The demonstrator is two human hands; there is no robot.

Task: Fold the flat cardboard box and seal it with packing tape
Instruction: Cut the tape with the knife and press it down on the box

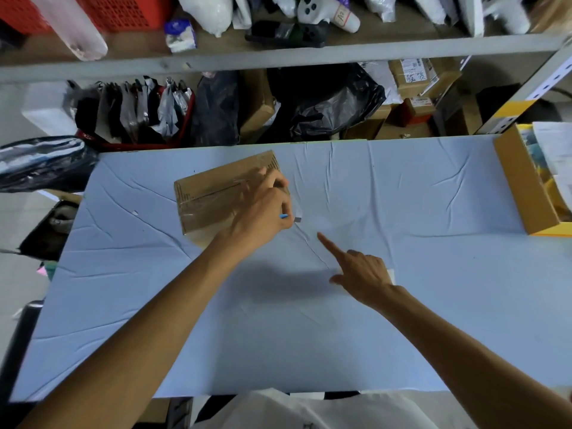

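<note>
Box folded shut, lying on table, left of centre. Clear tape already over top seam. Left hand at box's right end, clenched round blue-tipped tool. Right hand near, index out, holding nothing. Probably left: trim, press tape end.

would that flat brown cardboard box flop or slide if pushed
The flat brown cardboard box probably feels light and fairly stiff: it lies thin with straight edges. Its glossy taped face may be slippery; the wrinkled blue cloth could bunch under it.
</note>
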